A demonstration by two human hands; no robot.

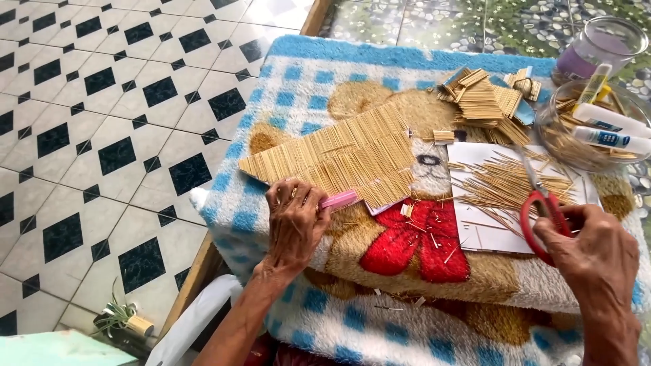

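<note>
Left hand (296,220) fingers curled tight on pink flat tool (339,200), pressing it to lower edge of stepped panel of glued tan sticks (342,157), likely to steady it. Right hand (597,254) closed through red-handled scissors (542,207), blades pointing up over loose pile of thin sticks (508,183) on white card (488,234). Under everything: blue-checked fleece blanket with bear print (319,88), cushioning work. Beyond scissors: clear glass bowl (549,132) holding glue tubes (614,139), within reach. Cut stick bundles (481,102) farther back.
</note>
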